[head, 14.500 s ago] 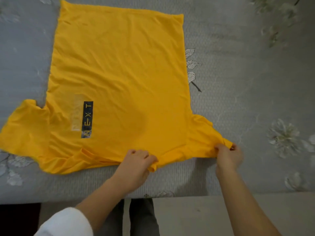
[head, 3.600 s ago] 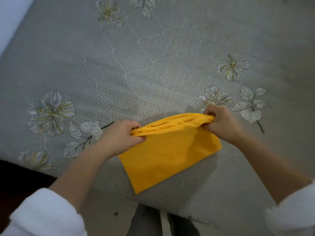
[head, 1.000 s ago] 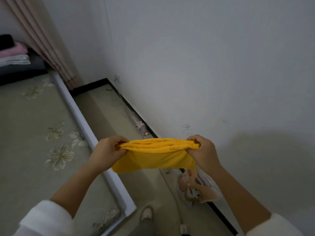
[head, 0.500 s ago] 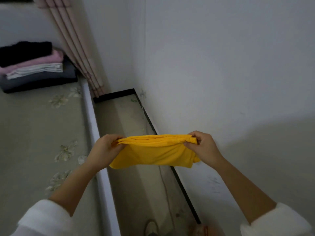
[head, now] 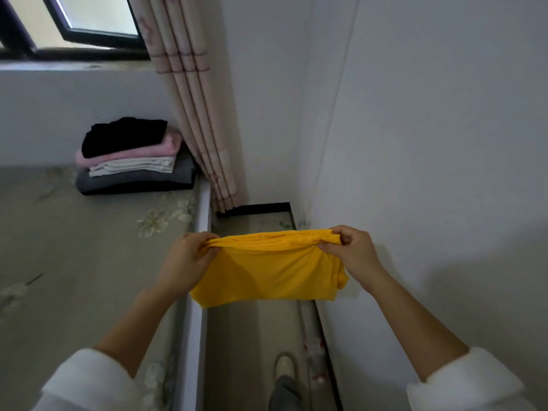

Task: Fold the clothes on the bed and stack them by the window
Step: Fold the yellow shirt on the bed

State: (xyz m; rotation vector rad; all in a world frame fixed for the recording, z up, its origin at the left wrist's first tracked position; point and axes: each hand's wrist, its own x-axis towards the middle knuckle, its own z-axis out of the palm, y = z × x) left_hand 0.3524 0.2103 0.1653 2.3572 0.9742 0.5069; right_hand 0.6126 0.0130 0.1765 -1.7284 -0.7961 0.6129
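A floral-print bed (head: 74, 262) fills the left of the view, running up to a wall below a dark-framed window (head: 89, 28). At that far end sits a stack of folded clothes (head: 133, 161): black on top, then pink, white and grey layers. Its right side lies just beside a hanging striped curtain (head: 195, 114) and close to the bed's right edge. A stretch of bed cover separates the stack from the person's left hand (head: 186, 262).

That hand, held above the bed's white side rail (head: 194, 327), has its fingers curled round the left end of a folded yellow shirt (head: 267, 274). The shirt is held in the air by its gathered top edge, well short of the stack. Its body hangs over a narrow strip of floor (head: 252, 336), and its lower left corner overlaps the rail in the view.

The floor strip runs between the rail and a black baseboard (head: 329, 336); a shoe (head: 284, 366) stands on it near the bottom of the view. The right hand (head: 353, 256) pinches the shirt's right end, thumb below and fingers curled over the top, close to a plain white wall (head: 444, 143).
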